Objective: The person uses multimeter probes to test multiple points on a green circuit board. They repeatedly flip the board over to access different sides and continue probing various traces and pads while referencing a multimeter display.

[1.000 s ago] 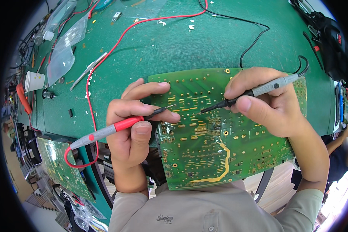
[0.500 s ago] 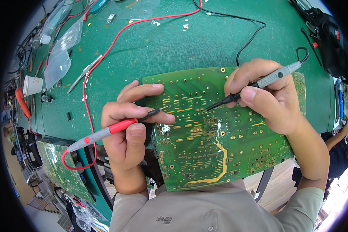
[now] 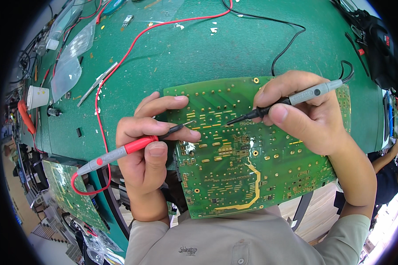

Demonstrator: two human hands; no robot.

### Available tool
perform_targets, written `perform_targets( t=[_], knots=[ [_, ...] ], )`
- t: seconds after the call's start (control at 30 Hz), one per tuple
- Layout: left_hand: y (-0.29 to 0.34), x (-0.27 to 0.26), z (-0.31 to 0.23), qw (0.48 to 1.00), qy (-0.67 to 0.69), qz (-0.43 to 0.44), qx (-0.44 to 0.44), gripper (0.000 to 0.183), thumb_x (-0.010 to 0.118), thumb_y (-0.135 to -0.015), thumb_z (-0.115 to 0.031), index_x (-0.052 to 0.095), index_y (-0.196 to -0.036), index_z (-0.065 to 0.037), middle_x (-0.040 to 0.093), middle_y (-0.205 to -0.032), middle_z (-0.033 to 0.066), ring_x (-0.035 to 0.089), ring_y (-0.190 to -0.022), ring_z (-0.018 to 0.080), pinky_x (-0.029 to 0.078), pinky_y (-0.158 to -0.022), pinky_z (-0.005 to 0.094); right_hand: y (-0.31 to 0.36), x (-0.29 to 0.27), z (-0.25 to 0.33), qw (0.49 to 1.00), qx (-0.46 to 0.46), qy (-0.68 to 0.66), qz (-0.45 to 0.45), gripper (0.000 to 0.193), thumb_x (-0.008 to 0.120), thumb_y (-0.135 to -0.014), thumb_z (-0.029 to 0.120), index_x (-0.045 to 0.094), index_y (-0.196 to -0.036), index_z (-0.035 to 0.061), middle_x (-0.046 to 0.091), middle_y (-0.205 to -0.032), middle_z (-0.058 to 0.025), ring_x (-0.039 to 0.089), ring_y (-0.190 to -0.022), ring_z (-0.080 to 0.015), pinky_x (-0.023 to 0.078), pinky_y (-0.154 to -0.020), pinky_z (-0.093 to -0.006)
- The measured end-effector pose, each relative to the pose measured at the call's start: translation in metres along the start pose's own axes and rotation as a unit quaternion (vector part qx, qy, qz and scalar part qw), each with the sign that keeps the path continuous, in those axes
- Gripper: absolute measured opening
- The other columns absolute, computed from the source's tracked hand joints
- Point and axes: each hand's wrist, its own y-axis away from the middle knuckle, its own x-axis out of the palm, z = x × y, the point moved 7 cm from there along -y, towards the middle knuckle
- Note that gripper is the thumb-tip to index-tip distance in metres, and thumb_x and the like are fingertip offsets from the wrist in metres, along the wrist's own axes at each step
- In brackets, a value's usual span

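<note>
A large green circuit board (image 3: 234, 176) with gold pads and traces lies tilted over the table's near edge, against my shirt. My left hand (image 3: 148, 137) is closed on a red and grey test probe (image 3: 115, 153), and its fingers reach over the board's left side. That probe's metal tip is over the gold pads at the upper left. In my right hand (image 3: 303, 112), pinched between thumb and fingers, is a black and grey test probe (image 3: 311, 93). Its dark tip points down-left at the board's upper middle; whether it touches cannot be told.
A red lead (image 3: 132, 46) and a black lead (image 3: 292, 42) run across the green table (image 3: 199, 48). Tweezers (image 3: 96, 85), plastic bags (image 3: 66, 77) and a paper cup (image 3: 37, 97) sit at the left. A second circuit board (image 3: 73, 194) is at lower left, a black bag (image 3: 373, 42) at far right.
My right hand has shifted the black probe's tip a little to the left across the board. The left hand and its red probe have stayed nearly still.
</note>
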Motion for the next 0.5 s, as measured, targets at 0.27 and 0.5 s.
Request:
perform_targets(
  t=[0.27, 0.5],
  knots=[
    [0.001, -0.001, -0.001, 1.0, 0.012, -0.012, -0.001, 0.032, 0.058, -0.108, -0.042, 0.053, -0.114, -0.011, 0.08, -0.088, 0.0139, 0.065, -0.128, 0.0355, 0.024, -0.121, 0.0585, -0.002, 0.011, 0.003, 0.997, -0.066, -0.02, 0.027, 0.022, 0.076, -0.094, 0.009, 0.073, -0.11, -0.0063, 0.071, -0.106, -0.0181, 0.073, -0.089, -0.0212, 0.06, -0.076, -0.0311],
    [0.001, -0.001, -0.003, 1.0, -0.017, -0.003, 0.006, 0.036, 0.053, -0.11, -0.044, 0.05, -0.115, -0.008, 0.078, -0.086, 0.0157, 0.067, -0.121, 0.043, 0.029, -0.119, 0.0642, -0.003, 0.016, 0.007, 0.995, -0.083, 0.02, 0.056, 0.025, 0.076, -0.093, 0.009, 0.074, -0.112, -0.0079, 0.071, -0.103, -0.0189, 0.074, -0.087, -0.0235, 0.062, -0.076, -0.0318]
  ],
)
